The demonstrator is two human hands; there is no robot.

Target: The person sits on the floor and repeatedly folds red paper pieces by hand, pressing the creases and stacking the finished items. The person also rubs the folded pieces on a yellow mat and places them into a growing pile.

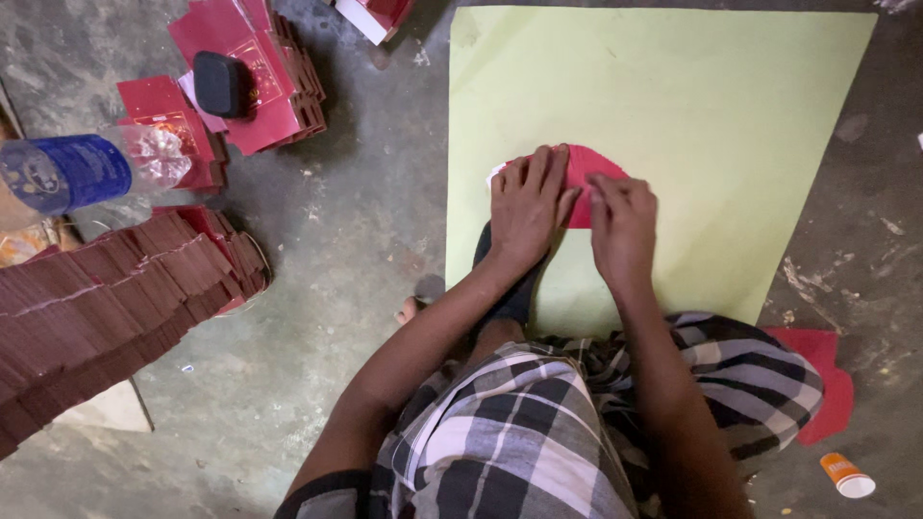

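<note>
Both hands press flat on a red card piece lying on a pale green paper sheet spread on the rough concrete floor; the left hand lies open-palmed, the right hand pinches its edge; folding looks part-done, judging by the long stack of finished dark red folded cards at left; the card is thin, matte, round-edged.

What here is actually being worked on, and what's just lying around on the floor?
In use:
left hand and right hand, both pressing the red card piece
pale green sheet beneath it

Lying about:
stacked red card pieces
plastic bottle
black pouch
small orange tube
</note>
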